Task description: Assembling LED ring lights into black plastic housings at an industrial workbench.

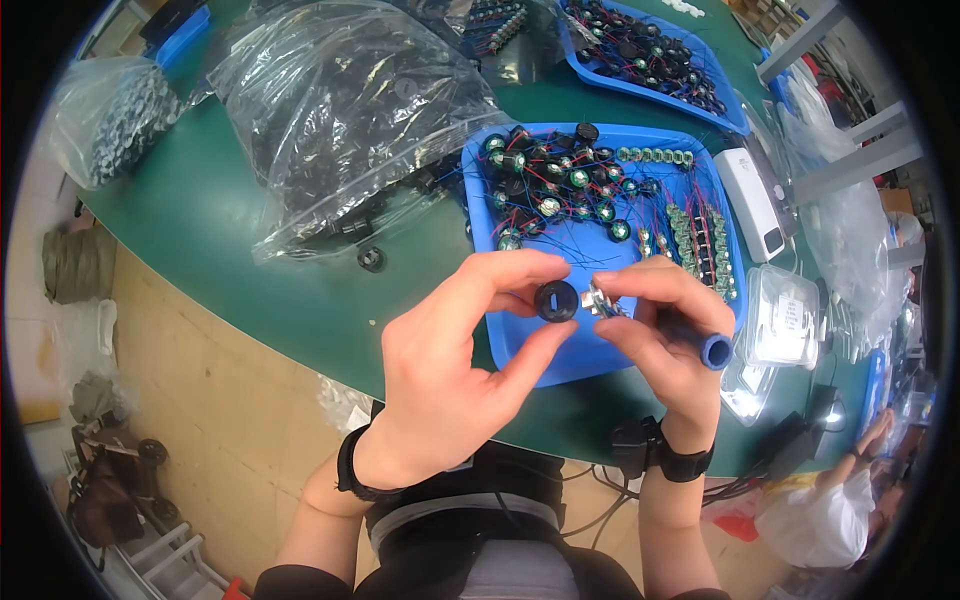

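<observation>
My left hand [445, 350] pinches a small round black cap [541, 303] between thumb and fingers; a slot shows in its face. Facing it across a narrow gap is a small circuit board [606, 306] with a silvery metal connector, gripped by the fingertips of my right hand [670, 340]. A dark blue rod-like tool [716, 351] with a hollow-looking round end also rests in the right hand. Both hands are over the near part of a blue tray [560, 372]. In it lie several black round parts [555, 170] with green boards and red and black wires.
Strips of green boards [700, 240] lie along the tray's right side. A big clear bag [350, 110] of black parts spreads at its left, with a loose black part [371, 259] nearby. Another blue tray [735, 118], a white device [750, 205] and clear plastic boxes [780, 315] stand right.
</observation>
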`<state>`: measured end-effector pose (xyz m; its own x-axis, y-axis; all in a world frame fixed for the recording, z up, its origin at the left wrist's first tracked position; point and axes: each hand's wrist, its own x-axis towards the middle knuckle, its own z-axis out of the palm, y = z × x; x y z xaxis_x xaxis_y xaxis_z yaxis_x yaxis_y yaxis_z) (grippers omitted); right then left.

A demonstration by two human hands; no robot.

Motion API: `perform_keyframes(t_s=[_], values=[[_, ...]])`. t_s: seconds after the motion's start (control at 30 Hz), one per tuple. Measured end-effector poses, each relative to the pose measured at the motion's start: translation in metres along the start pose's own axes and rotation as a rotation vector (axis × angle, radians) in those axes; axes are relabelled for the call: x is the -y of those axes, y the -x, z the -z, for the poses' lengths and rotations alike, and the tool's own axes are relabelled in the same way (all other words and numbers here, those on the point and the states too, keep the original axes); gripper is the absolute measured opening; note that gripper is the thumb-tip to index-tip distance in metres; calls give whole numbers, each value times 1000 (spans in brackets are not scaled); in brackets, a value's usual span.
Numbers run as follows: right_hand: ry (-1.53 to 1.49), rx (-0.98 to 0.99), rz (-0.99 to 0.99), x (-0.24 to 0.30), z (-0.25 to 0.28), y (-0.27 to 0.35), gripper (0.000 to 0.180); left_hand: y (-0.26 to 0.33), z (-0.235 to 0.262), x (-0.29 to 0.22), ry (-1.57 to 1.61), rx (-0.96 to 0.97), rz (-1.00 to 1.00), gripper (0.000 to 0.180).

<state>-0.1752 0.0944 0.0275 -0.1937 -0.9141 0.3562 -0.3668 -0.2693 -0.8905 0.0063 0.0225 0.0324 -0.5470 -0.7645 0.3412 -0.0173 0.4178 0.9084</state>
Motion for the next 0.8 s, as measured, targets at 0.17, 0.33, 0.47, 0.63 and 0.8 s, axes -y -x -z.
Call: perform_keyframes(t_s=[0.17,0.33,0.47,0.63,0.8], values=[[89,42,80,3,-1,-4,34,1,-2,-3,7,-12,-28,43],[255,44,126,7,-1,-4,36,0,-1,-6,11,0,0,43],[339,51,144,4,-3,-1,35,1,0,-4,3,12,40,41],[684,126,252,-1,-2,1,29,-2,-1,4,160,26,193,36],[469,50,101,-4,-12,-2,35,-7,-2,26,371,4,267,30]])
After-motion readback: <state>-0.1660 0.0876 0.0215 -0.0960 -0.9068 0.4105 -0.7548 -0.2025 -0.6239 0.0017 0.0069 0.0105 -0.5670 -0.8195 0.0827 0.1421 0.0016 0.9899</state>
